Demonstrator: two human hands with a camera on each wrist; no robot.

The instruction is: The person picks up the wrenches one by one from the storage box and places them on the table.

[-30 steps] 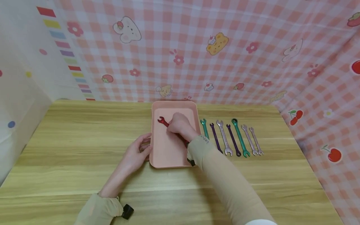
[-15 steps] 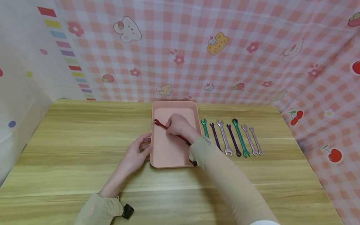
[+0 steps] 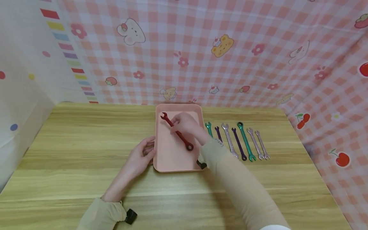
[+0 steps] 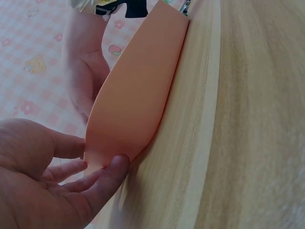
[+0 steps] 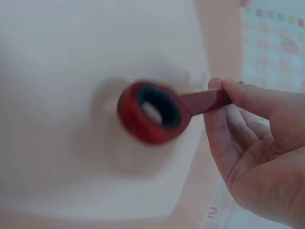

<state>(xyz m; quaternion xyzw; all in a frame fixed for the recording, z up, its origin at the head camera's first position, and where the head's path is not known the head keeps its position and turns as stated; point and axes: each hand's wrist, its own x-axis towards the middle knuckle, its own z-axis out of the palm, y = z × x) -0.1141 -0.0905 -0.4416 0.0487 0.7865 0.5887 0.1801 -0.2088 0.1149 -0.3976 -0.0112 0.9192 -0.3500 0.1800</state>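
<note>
My right hand pinches a red combination wrench between thumb and fingers over the pink tray. Its open jaw points to the far left of the tray, and its ring end angles back toward me. The right wrist view shows the ring end large and slightly blurred, with a dark ratchet insert. At the tray's left side rests my left hand, fingertips and thumb against the outer wall. In the left wrist view, that thumb lies low on the wall, near the wooden tabletop.
Right of the tray lies a row of wrenches: a green wrench nearest it, then purple ones, a silver wrench, a longer green wrench and small pale ones. My right forearm partly covers the row. A checked cloth hangs behind the table.
The red wrench has turned in my right hand, its ring end coming into view inside the tray. My right forearm has shifted slightly right. The left hand stays at the tray.
</note>
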